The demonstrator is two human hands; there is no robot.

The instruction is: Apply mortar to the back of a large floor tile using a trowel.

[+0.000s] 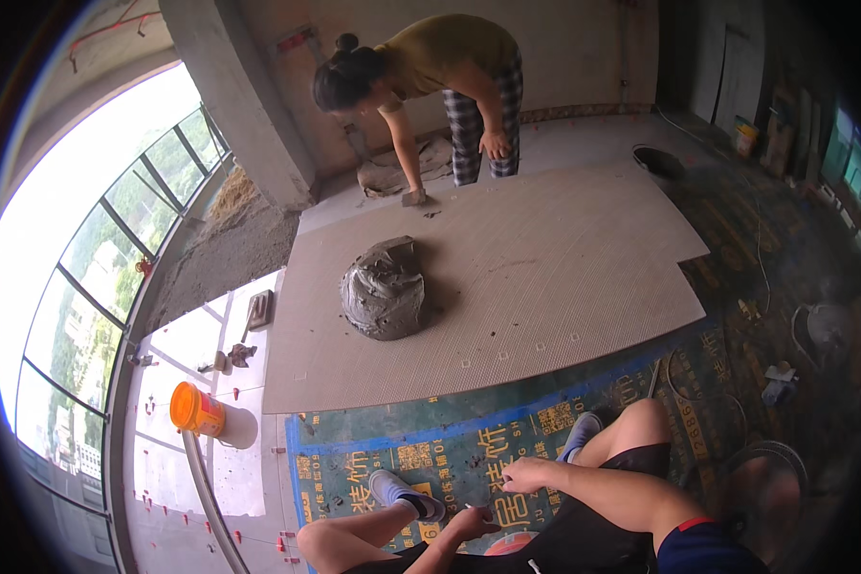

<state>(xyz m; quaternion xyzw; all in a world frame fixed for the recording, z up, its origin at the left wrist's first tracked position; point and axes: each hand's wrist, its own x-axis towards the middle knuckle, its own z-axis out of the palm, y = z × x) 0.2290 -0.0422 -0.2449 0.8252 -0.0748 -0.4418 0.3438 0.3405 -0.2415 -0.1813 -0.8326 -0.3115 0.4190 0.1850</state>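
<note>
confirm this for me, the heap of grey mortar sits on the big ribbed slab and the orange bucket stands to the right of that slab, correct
Not quite: the head view shows the orange bucket to the left of the big ribbed slab, not the right. The heap of grey mortar does sit on the slab.

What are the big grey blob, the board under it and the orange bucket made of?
The blob looks like wet mortar: grey, smeared, glossy. The board may be tile, upside down: matt and finely ribbed. The bucket seems plastic: bright, smooth, slightly shiny.
</note>
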